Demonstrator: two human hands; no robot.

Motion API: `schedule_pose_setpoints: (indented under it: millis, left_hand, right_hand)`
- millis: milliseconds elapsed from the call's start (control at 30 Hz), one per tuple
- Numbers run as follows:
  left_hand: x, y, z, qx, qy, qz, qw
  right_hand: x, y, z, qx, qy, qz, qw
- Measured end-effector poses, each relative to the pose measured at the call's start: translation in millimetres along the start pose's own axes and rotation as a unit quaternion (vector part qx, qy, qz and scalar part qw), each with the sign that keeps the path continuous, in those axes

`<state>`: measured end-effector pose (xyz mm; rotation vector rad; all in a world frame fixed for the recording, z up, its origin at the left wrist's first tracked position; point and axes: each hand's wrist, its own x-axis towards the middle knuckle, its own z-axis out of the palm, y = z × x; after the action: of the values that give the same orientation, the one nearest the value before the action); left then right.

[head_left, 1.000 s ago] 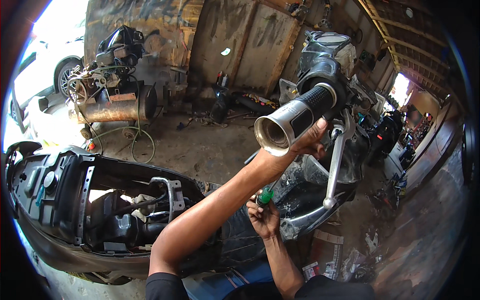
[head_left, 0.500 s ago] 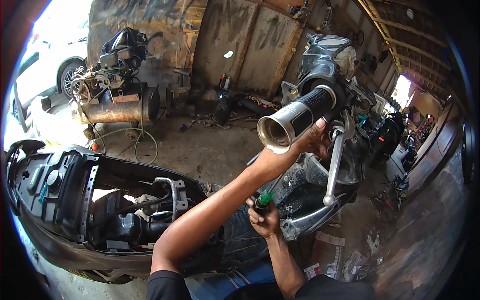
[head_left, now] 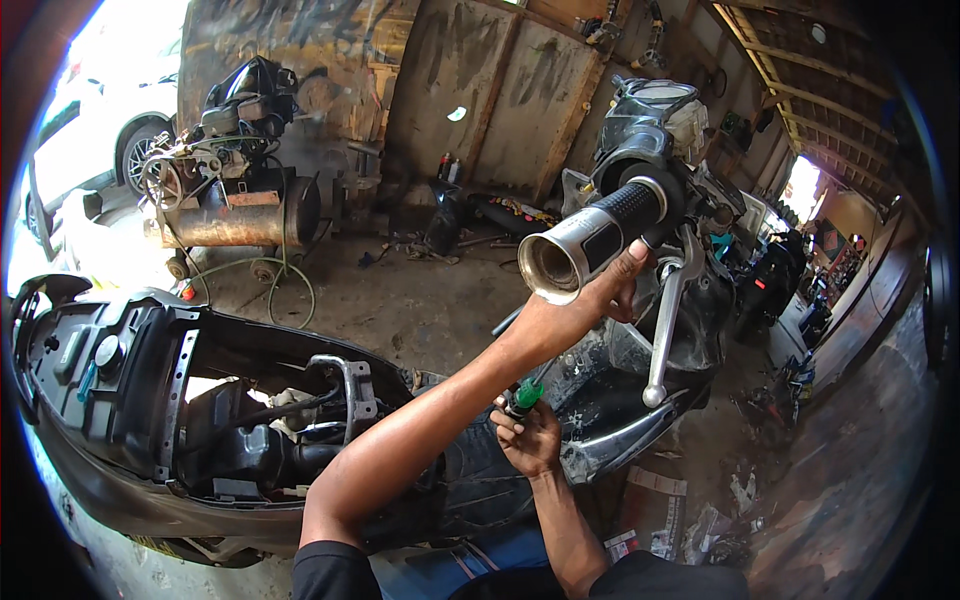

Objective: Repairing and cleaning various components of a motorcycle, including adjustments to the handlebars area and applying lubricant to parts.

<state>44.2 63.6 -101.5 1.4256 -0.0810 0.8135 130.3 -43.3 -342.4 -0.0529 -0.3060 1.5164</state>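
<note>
A metal-and-black handlebar grip [head_left: 600, 235] juts toward me, with a silver brake lever [head_left: 668, 335] hanging beside it. Just beneath the grip, my left hand [head_left: 610, 285] has its fingers curled, thumb raised against the underside near the lever's base; what they hold is hidden. Lower down, my right hand [head_left: 530, 445] is closed on a green-handled screwdriver [head_left: 525, 398], its thin shaft pointing up toward the scooter's front bodywork [head_left: 590, 380], its tip hidden behind my left arm.
The scooter's opened rear [head_left: 120, 400] stretches leftward below me. An engine-topped air compressor [head_left: 235, 222] with a looped hose stands at back left, near a white car [head_left: 110, 90]. Motorcycles [head_left: 770, 275] line the right side. Loose parts lie along the wooden wall [head_left: 440, 90].
My left thumb and fingers have shifted slightly under the grip. The screwdriver and right hand stay almost in place; the whole view has moved only a little.
</note>
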Motion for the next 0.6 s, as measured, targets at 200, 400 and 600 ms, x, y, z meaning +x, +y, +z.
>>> schedule_pose_setpoints:
  millis: [200,400,600]
  left_hand:
    - [-1,-1,2,0.015,0.031,-0.019,0.999]
    - [-4,2,5,0.038,0.040,0.006,0.998]
    - [0,-4,6,0.032,0.035,0.012,0.999]
  right_hand:
    - [-1,-3,-8,0.032,0.013,-0.027,0.999]
    - [8,-4,-6,0.027,-0.143,0.069,0.987]
    - [7,5,-1,0.054,0.094,-0.052,0.993]
